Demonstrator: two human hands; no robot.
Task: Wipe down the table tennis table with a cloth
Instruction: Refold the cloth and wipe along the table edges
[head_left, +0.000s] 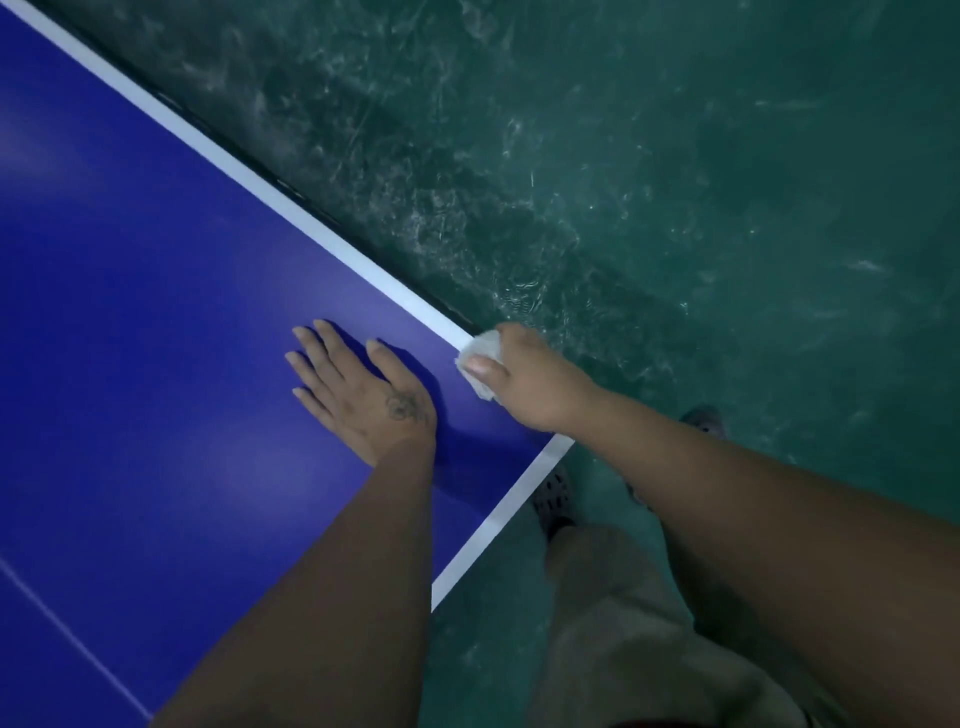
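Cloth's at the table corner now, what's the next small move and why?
Probably slide the right hand with the white cloth up along the white edge line: the cloth sits bunched on that line near the corner, the line runs on ahead of it, and the left hand lies flat on the blue table.

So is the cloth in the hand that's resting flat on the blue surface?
No, the left hand lies flat and bare on the table, while the right hand presses the white cloth at the corner.
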